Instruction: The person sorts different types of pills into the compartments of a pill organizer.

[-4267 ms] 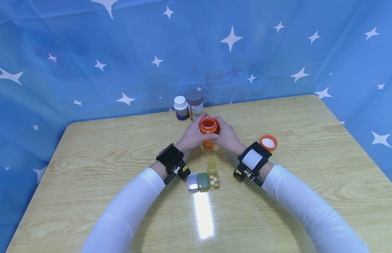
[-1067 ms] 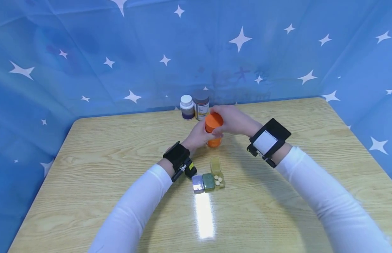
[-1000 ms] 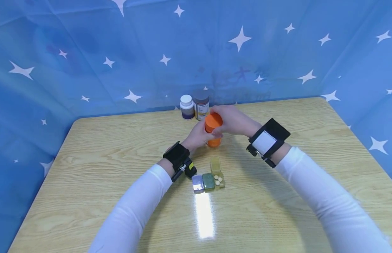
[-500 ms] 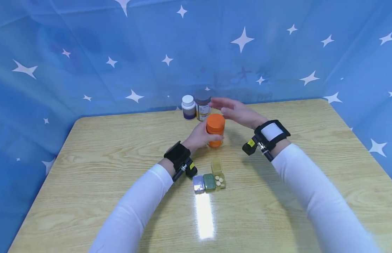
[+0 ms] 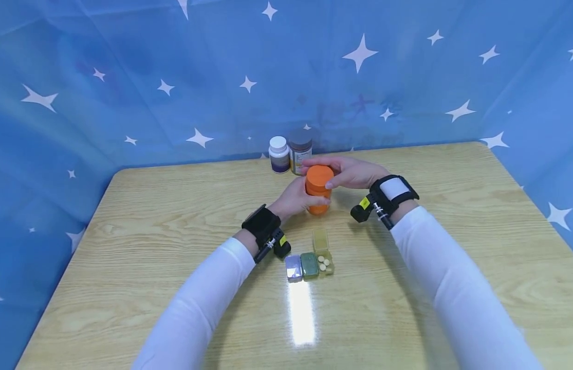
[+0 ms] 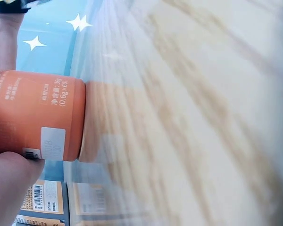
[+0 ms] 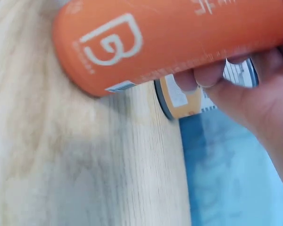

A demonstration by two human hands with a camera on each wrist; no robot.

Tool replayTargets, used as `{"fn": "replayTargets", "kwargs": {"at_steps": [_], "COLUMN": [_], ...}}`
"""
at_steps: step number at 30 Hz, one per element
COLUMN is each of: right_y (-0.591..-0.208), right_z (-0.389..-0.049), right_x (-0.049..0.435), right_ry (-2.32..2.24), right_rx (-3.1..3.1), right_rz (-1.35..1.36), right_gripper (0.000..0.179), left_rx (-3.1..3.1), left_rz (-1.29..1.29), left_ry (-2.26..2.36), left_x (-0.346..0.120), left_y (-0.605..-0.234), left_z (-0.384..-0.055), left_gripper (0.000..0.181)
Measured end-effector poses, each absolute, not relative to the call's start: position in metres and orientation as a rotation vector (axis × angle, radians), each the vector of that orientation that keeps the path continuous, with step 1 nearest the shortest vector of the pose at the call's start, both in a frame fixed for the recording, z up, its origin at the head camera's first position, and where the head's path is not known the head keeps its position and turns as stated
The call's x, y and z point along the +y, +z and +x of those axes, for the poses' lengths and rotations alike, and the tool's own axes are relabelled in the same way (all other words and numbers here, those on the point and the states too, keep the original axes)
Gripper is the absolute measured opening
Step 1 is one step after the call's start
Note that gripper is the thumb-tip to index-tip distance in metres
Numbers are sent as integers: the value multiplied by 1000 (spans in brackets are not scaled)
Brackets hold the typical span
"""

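Note:
In the head view an orange pill bottle [image 5: 319,201] stands upright with its orange lid [image 5: 320,176] on. My left hand [image 5: 293,198] grips the bottle's body, thumb across the front. Around the lid curl the fingers of my right hand [image 5: 353,172], its thumb on the near right side and the other fingers behind. The left wrist view has the printed bottle [image 6: 37,115] close up, with my left thumb [image 6: 12,183] against it. Seen from the right wrist, fingertips [image 7: 210,74] show behind the bottle [image 7: 146,40]; the lid is out of frame there.
A pill box in front has a purple compartment [image 5: 293,268], a green compartment [image 5: 309,265] and a yellow compartment [image 5: 330,269] whose lid is up, with several pale tablets [image 5: 324,262]. Behind stand a white bottle [image 5: 279,154] and a dark-lidded jar [image 5: 300,154] by the blue curtain [image 5: 198,77].
Earlier the bottle was uncapped and its lid lay on the table at the right; now the lid is on. The right hand lifted off half a second ago and is back around the lid.

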State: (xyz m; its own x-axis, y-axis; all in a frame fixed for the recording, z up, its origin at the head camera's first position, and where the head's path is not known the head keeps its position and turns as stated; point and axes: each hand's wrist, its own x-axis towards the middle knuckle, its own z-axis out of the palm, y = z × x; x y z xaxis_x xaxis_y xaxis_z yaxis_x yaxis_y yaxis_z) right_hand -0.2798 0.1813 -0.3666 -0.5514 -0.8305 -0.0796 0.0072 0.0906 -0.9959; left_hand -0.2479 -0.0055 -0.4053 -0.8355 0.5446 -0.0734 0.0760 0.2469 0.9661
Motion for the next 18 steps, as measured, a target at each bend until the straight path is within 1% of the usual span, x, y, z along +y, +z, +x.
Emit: {"fn": "replayTargets", "kwargs": {"at_steps": [3, 9, 11, 14, 18], "right_y": [-365, -365, -365, -363, -363], "right_z": [-269, -240, -231, -220, -214], "right_x": [177, 157, 146, 133, 125], "right_ry": [-1567, -1580, -1553, -1494, -1453], "right_rx": [1873, 2402, 2580, 2799, 2915], "right_rz": [-692, -400, -311, -187, -101], "right_gripper": [72, 54, 54, 59, 62], "left_rx": [2114, 2080, 2068, 2067, 2068], "left_rz": [557, 610, 619, 616, 617], "left_ry": [1623, 1653, 1671, 1693, 1707], "left_x": [-6, -6, -7, -6, -6], "left_y": [-404, -404, -404, -405, -405], "left_z": [-248, -248, -248, -248, -247], "left_gripper": [53, 56, 56, 55, 56]}}
